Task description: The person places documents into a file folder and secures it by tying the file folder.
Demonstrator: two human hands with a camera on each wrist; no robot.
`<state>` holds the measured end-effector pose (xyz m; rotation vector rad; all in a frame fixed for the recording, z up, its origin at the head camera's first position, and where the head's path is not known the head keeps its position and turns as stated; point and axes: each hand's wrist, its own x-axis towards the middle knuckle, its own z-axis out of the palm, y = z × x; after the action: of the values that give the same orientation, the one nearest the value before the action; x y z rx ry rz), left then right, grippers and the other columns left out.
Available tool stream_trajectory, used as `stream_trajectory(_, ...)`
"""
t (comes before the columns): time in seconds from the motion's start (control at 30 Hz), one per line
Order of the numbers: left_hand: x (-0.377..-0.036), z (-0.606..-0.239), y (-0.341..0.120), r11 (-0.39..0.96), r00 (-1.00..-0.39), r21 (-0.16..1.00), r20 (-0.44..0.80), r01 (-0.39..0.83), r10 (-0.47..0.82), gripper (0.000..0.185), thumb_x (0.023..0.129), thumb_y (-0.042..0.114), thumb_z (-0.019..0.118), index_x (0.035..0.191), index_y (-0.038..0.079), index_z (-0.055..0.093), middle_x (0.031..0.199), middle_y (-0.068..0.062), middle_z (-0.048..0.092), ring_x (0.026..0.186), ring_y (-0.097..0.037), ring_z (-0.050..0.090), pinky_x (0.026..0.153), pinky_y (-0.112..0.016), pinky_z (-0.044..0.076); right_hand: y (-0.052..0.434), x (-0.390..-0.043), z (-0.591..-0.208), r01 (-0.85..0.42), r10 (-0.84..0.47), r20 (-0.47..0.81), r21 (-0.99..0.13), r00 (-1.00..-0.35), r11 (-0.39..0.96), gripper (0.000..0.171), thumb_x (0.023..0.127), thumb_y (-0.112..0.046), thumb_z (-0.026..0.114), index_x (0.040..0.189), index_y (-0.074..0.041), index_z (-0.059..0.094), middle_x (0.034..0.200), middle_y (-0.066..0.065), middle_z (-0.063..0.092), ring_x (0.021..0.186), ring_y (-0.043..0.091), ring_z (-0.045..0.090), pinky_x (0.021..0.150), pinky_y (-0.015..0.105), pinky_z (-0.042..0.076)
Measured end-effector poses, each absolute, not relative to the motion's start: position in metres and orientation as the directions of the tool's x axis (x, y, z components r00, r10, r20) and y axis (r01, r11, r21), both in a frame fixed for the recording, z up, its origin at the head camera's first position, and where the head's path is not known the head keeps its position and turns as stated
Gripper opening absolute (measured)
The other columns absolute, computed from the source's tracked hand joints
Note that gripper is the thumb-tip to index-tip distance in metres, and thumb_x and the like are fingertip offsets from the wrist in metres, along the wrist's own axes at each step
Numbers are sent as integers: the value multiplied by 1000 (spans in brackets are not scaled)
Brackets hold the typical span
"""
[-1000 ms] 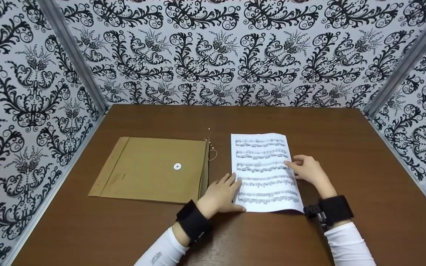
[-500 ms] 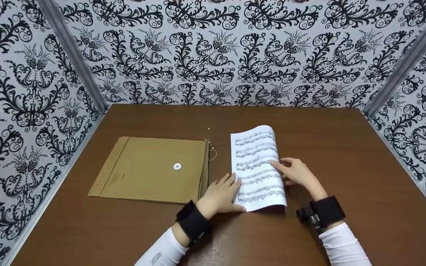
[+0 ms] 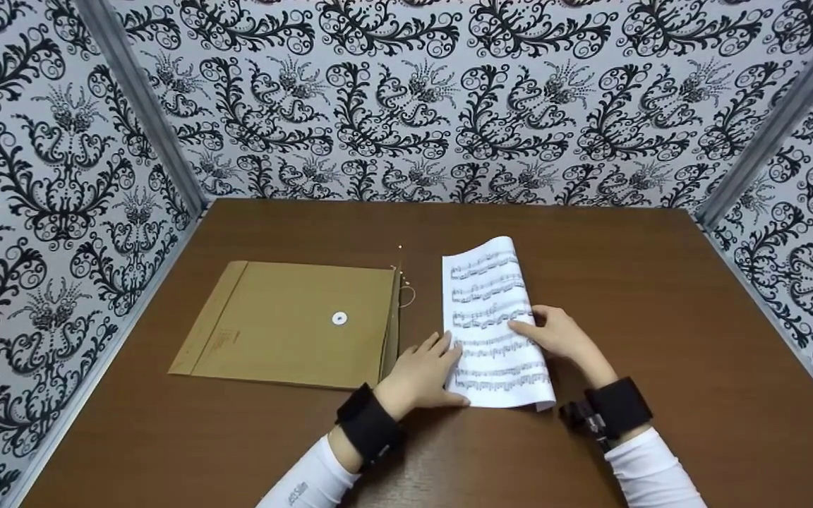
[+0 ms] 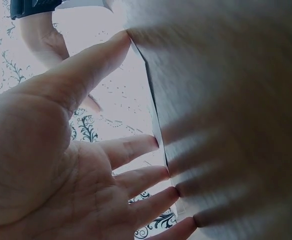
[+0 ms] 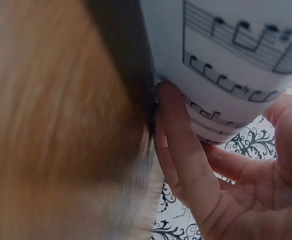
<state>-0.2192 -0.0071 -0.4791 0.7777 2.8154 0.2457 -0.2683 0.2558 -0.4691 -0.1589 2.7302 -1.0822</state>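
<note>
A sheet of music (image 3: 485, 346) lies upright on the brown table, its right side curled up and over to the left. Spread, straight fingers of my left hand (image 3: 422, 374) press its lower left edge, with the thumb at the bottom corner. My right hand (image 3: 558, 337) grips the curled right side, thumb on top and the other fingers on the far side. In the right wrist view, printed staves show on the curled sheet music (image 5: 231, 55) above the right hand (image 5: 211, 185). The left wrist view has the left hand (image 4: 61, 150) with fingertips on the tabletop along the paper edge.
A brown string-tie envelope (image 3: 286, 317) with a white button (image 3: 339, 318) lies left of the sheet, its right end slightly gaping. A thin string (image 3: 406, 296) trails from that end. Patterned walls (image 3: 406, 106) enclose the table (image 3: 625, 268) at the back and sides.
My right hand has moved left, bending the right side of the sheet music up and over. The left hand has stayed at the left edge. The envelope has not moved.
</note>
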Motion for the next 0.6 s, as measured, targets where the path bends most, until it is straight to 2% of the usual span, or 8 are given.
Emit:
stream_trajectory(0.1, -219, -480, -7, 846, -840, 209, -144, 491, 523, 91, 84, 59, 75, 157, 14, 42, 168, -11, 35, 155, -31, 35, 119, -50, 42, 254, -269, -469, -31, -176, -132, -707, -976, 706, 65, 98, -36, 65, 137, 14, 53, 116, 29, 70, 95, 27, 70, 89, 40, 56)
stream_trajectory(0.3, -216, -477, -8, 845, -851, 232, -106, 482, 515, 91, 81, 56, 80, 154, 13, 46, 164, -14, 41, 152, -34, 41, 115, -52, 46, 251, -269, -467, -17, -194, -130, -789, -972, 614, 57, 99, -29, 66, 136, 13, 54, 118, 29, 72, 83, 11, 69, 73, 22, 54)
stream_trajectory(0.43, -215, -475, -9, 852, -864, 243, -87, 464, 496, 91, 80, 55, 81, 152, 10, 48, 160, -15, 45, 148, -35, 46, 112, -52, 48, 250, -267, -462, -17, -215, -129, -822, -968, 570, 57, 100, -28, 64, 139, 12, 52, 118, 30, 71, 82, 11, 71, 72, 22, 56)
stream_trajectory(0.6, -218, -473, -11, 858, -880, 294, -96, 421, 465, 88, 87, 57, 74, 153, 6, 45, 158, -17, 47, 146, -34, 48, 110, -52, 50, 253, -262, -449, -56, -243, -104, -817, -965, 574, 60, 102, -30, 62, 144, 11, 49, 123, 31, 69, 92, 16, 72, 76, 22, 55)
